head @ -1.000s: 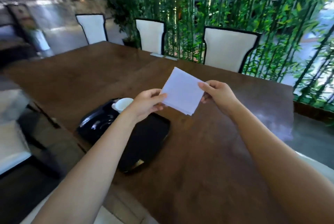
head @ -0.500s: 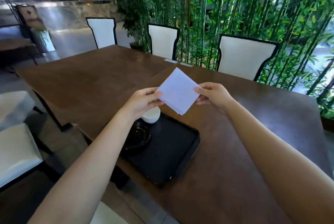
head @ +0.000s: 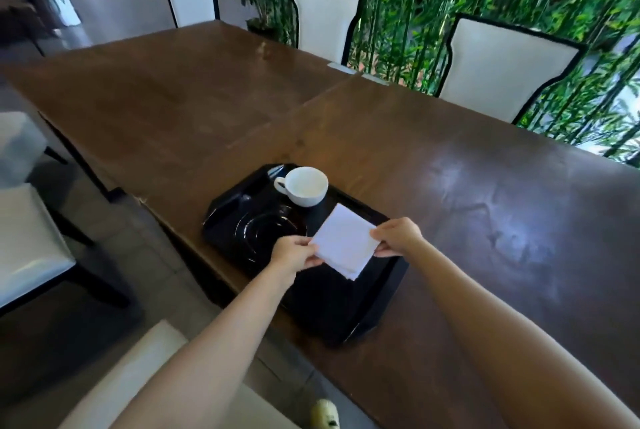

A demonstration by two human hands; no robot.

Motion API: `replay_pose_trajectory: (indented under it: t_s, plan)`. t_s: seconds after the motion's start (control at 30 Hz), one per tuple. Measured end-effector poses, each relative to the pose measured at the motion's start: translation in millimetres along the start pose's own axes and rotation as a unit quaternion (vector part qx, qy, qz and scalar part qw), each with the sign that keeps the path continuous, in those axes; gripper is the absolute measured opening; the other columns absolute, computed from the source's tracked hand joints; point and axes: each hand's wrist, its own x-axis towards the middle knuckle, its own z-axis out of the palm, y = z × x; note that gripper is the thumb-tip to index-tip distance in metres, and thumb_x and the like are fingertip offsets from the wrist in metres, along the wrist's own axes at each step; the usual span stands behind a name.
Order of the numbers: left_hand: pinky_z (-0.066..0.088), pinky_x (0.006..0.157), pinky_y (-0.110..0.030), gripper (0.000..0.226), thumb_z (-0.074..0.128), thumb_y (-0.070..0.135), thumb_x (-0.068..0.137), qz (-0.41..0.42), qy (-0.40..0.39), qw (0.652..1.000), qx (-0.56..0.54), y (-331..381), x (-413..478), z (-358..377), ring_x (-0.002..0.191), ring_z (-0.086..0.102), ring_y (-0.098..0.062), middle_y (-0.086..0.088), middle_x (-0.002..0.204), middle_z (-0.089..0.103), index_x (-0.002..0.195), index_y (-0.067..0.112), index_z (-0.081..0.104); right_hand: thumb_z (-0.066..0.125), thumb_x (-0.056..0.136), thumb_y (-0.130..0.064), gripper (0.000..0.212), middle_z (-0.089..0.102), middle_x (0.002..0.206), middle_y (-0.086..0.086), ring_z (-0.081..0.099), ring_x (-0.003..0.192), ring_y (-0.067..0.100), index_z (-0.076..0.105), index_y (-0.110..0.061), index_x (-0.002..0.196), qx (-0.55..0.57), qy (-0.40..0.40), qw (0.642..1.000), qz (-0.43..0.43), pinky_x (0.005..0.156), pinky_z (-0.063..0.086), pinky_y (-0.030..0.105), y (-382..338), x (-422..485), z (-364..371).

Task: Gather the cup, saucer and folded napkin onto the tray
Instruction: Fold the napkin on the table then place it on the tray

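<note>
A black tray (head: 363,321) lies at the near edge of the brown table. On its far end stands a white cup (head: 304,186), handle to the left. A black saucer (head: 266,231) lies flat on the tray in front of the cup. I hold a white folded napkin (head: 344,241) over the middle of the tray by two opposite corners. My left hand (head: 292,252) pinches its left corner and my right hand (head: 398,236) pinches its right corner. Whether the napkin touches the tray I cannot tell.
The long brown table (head: 467,186) stretches away to the left and right. Three white chairs with black trim (head: 502,65) stand along its far side before a bamboo screen. White seats (head: 27,238) stand at my left, and another (head: 138,376) is below my arms.
Both hands have carried the napkin down from chest height to just above the tray. The view has tilted down, so the cup and saucer show fully.
</note>
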Motion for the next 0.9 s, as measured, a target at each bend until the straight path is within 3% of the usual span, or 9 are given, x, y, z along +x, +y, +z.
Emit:
replay_pose_trajectory:
  t_s: [0.1,0.2,0.27,0.3,0.37,0.47,0.6,0.7,0.9]
  plan:
    - [0.058,0.068,-0.031,0.018,0.056,-0.008,0.085,-0.021,0.036,0.999,0.005,-24.1,14.7,2.6,0.083,0.063,-0.029,-0.028,0.11,0.064,0.102,-0.011,0.061,0.051,0.084,-0.01,0.018,0.065,0.057,0.008,0.068,0.056,0.02,0.064,-0.004,0.074,-0.1,-0.022,0.995,-0.007,0.071,0.06,0.033,9.7,11.6,15.7]
    - [0.058,0.057,-0.019,0.013,0.056,-0.009,0.083,-0.027,0.068,0.997,0.025,-39.5,24.5,5.4,0.077,0.065,-0.025,-0.022,0.099,0.067,0.093,-0.007,0.064,0.046,0.085,-0.009,0.026,0.053,0.056,0.012,0.056,0.047,0.023,0.052,-0.004,0.06,-0.189,-0.041,0.98,-0.051,0.057,0.052,0.033,14.7,20.3,25.7]
    - [0.06,0.064,-0.022,0.019,0.056,-0.008,0.083,-0.005,0.082,0.995,0.056,-47.3,25.6,8.2,0.076,0.066,-0.021,-0.016,0.094,0.065,0.1,-0.007,0.063,0.045,0.086,-0.01,0.036,0.039,0.059,0.01,0.045,0.052,0.027,0.032,-0.008,0.053,-0.262,-0.037,0.961,-0.083,0.055,0.038,0.031,19.8,27.6,30.6]
    - [0.06,0.069,-0.028,0.02,0.057,-0.005,0.083,0.013,0.086,0.993,0.079,-50.1,24.0,9.4,0.077,0.066,-0.02,-0.013,0.093,0.065,0.102,-0.005,0.063,0.046,0.087,-0.011,0.035,0.04,0.067,0.011,0.045,0.06,0.027,0.033,-0.007,0.055,-0.291,-0.031,0.952,-0.095,0.056,0.035,0.03,23.1,29.8,32.8]
    - [0.058,0.079,-0.038,0.021,0.059,0.003,0.084,0.053,0.086,0.984,0.145,-53.4,18.8,10.3,0.076,0.065,-0.018,-0.006,0.095,0.061,0.105,0.003,0.061,0.046,0.089,-0.014,0.019,0.047,0.092,0.015,0.052,0.083,0.031,0.051,0.0,0.076,-0.323,-0.009,0.94,-0.107,0.066,0.039,0.032,28.6,31.1,36.0]
    - [0.049,0.079,-0.025,0.046,0.059,0.01,0.086,0.099,0.083,0.955,0.267,-58.0,12.7,5.0,0.084,0.062,-0.013,-0.005,0.12,0.051,0.13,0.008,0.048,0.043,0.095,-0.025,0.03,0.05,0.115,0.014,0.047,0.11,0.033,0.053,-0.002,0.111,-0.383,0.014,0.912,-0.148,0.081,0.043,0.037,35.6,27.9,38.1]
    - [0.034,0.101,-0.019,0.047,0.049,0.003,0.09,0.225,0.073,0.893,0.384,-66.5,-0.6,4.9,0.123,0.046,-0.015,-0.005,0.142,0.042,0.136,0.011,0.043,0.038,0.091,-0.056,0.076,0.031,0.15,0.013,0.024,0.139,0.031,0.022,-0.006,0.146,-0.426,-0.018,0.881,-0.206,0.112,0.027,0.04,48.0,20.0,45.8]
    - [0.018,0.115,-0.025,0.047,0.036,0.007,0.096,0.296,0.03,0.832,0.468,-71.5,1.1,14.6,0.143,0.016,-0.017,-0.004,0.155,0.024,0.143,0.013,0.032,0.031,0.088,-0.066,0.093,-0.003,0.16,0.011,-0.005,0.147,0.025,-0.004,-0.005,0.148,-0.463,-0.073,0.857,-0.213,0.12,0.001,0.037,64.5,14.0,57.4]
    - [0.01,0.117,-0.027,0.048,0.029,0.01,0.099,0.281,-0.024,0.788,0.548,-95.0,12.1,15.2,0.146,-0.004,-0.014,-0.003,0.159,0.011,0.146,0.013,0.021,0.02,0.087,-0.07,0.094,-0.016,0.158,0.011,-0.016,0.146,0.023,-0.012,-0.005,0.147,-0.525,-0.076,0.825,-0.196,0.12,-0.005,0.037,75.1,14.9,64.6]
